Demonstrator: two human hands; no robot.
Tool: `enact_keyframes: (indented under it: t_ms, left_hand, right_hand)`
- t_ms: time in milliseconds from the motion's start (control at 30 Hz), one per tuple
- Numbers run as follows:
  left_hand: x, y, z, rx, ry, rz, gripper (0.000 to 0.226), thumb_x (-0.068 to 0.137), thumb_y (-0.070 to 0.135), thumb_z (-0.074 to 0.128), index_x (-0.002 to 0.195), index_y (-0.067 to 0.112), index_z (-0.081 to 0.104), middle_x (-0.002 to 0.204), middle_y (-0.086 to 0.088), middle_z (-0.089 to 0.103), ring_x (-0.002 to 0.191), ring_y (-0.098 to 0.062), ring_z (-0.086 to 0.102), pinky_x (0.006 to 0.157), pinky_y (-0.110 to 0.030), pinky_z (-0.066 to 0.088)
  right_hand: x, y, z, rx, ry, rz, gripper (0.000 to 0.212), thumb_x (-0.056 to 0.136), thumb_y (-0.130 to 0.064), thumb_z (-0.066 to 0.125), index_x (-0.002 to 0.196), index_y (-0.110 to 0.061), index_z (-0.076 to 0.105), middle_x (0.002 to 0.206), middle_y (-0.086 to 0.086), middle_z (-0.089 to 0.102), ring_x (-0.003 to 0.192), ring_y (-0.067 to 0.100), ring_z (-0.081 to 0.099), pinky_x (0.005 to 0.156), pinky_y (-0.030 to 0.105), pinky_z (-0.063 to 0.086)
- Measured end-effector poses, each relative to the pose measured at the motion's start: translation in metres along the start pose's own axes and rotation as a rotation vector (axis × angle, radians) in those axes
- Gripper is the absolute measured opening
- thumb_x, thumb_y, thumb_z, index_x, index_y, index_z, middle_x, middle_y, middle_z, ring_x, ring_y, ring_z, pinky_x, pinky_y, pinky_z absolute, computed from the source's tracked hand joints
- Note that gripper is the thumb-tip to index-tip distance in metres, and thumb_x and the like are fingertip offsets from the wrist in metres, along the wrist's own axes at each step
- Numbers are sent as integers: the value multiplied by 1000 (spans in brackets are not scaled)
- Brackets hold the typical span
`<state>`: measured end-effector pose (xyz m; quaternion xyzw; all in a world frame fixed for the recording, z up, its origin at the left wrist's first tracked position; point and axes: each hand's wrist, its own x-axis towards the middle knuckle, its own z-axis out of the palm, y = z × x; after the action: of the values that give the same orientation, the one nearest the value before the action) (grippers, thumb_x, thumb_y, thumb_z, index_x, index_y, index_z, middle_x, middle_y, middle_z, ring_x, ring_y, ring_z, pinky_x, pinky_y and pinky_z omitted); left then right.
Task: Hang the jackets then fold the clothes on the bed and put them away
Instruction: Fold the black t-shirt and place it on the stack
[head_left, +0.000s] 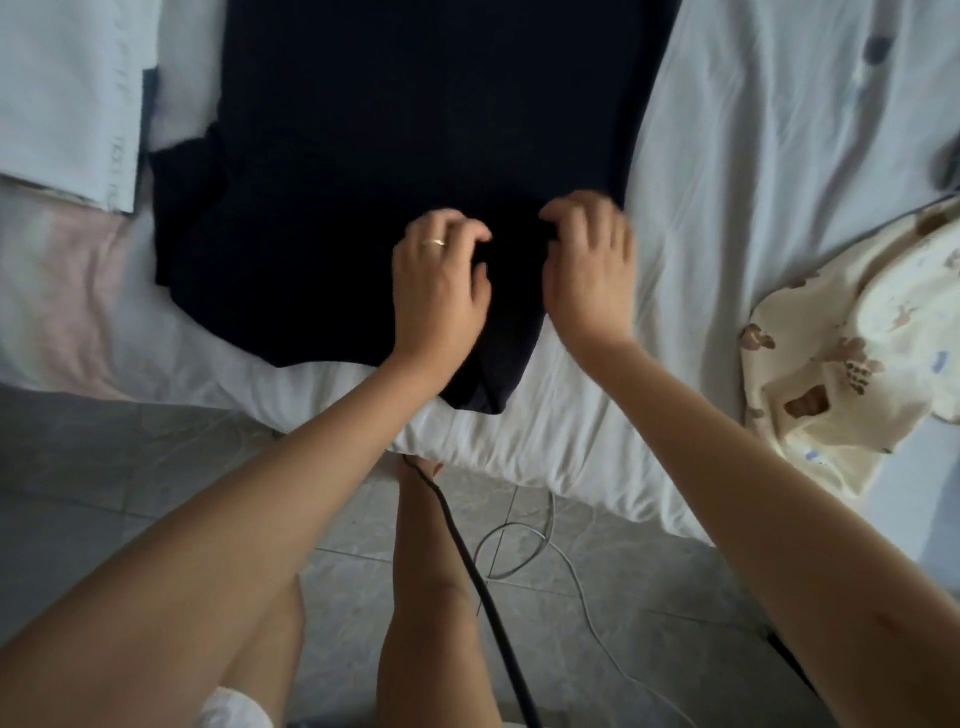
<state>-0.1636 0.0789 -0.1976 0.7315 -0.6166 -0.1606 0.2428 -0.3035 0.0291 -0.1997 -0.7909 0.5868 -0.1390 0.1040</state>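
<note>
A large black garment (363, 130) lies spread flat on the white bed sheet (727, 182), with one narrow end hanging toward the bed's near edge. My left hand (439, 280), with a ring on one finger, rests on the near part of the garment with curled fingers gripping the cloth. A short gap to the right, my right hand (589, 265) also grips the dark fabric with bent fingers. Both hands sit side by side over the garment's near end.
A folded white garment (67, 104) lies at the left of the bed. A cream cloth with brown animal prints (852, 343) lies at the right edge. Below the bed are grey floor tiles, a black cable (483, 582) and a thin white cable (566, 561).
</note>
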Motion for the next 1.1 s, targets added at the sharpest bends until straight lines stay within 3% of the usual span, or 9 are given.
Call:
enact_keyframes:
  t_ms: [100, 200, 300, 400, 633, 733, 867, 967, 1100]
  left_hand:
    - [-33, 1, 9, 131, -267, 197, 56, 86, 34, 54, 132, 2, 48, 140, -15, 45, 133, -28, 39, 111, -43, 28]
    - [-46, -19, 12, 341, -518, 222, 103, 78, 74, 37, 151, 7, 9, 160, -10, 4, 148, -24, 2, 116, -56, 0]
    - [-39, -26, 13, 407, -600, 183, 128, 59, 91, 34, 151, 14, -11, 159, -7, -15, 146, -23, -13, 113, -61, -9]
    - [-37, -23, 16, 407, -644, 160, 135, 52, 92, 38, 150, 15, -17, 158, -8, -20, 145, -24, -18, 111, -61, -11]
    - [-32, -14, -4, 242, -716, 150, 132, 65, 77, 59, 148, 8, -17, 153, -24, -25, 140, -35, -29, 112, -48, -20]
    - [-29, -31, -29, 183, -694, 146, 111, 83, 49, 60, 147, 3, -18, 151, -26, -27, 138, -35, -30, 113, -45, -19]
    - [-24, -82, -79, 54, -456, 14, 97, 78, 23, 73, 149, -1, 13, 156, -26, 5, 144, -42, 0, 117, -49, 5]
    - [-9, -130, -115, -23, -236, -234, 70, 84, 7, 62, 145, -2, 28, 150, -25, 24, 140, -39, 21, 116, -45, 22]
    - [29, -177, -139, -68, -231, -423, 50, 95, 7, 49, 142, -1, 33, 142, -21, 39, 132, -32, 38, 108, -30, 28]
  right_hand:
    - [-28, 8, 10, -99, -204, -388, 41, 93, -18, 45, 130, -3, 54, 134, 14, 55, 127, 27, 49, 108, 36, 31]
    - [-21, 40, 12, -304, -422, -517, 62, 97, -50, 33, 150, -18, 29, 155, 5, 30, 142, 25, 30, 117, 44, 16]
    - [5, 60, 6, -410, -514, -398, 78, 87, -73, 25, 152, -33, 10, 160, -1, 12, 147, 28, 15, 110, 66, 3]
    - [13, 55, 3, -394, -574, -212, 83, 83, -78, 17, 152, -35, 0, 161, -8, -1, 148, 30, 3, 107, 69, -3]
    - [-50, -52, 5, -125, -239, 126, 59, 100, -36, 27, 151, -9, 15, 159, 8, 12, 147, 20, 8, 118, 41, -5]
    - [-96, -96, 8, 111, -263, 311, 57, 101, -33, 23, 152, -11, 12, 158, 2, 2, 147, 15, 1, 121, 36, -1]
    - [-142, -123, 25, 57, -411, 450, 60, 99, -41, 21, 152, -12, 17, 158, 1, 7, 147, 21, 10, 119, 44, 12]
    - [-137, -145, 30, -1, -400, 485, 61, 97, -39, 26, 152, -15, 15, 159, 4, 5, 147, 21, 7, 119, 40, -6]
    - [-90, -180, 36, 76, -268, 364, 53, 97, -27, 37, 147, -14, 30, 157, 8, 22, 145, 22, 14, 120, 39, 3]
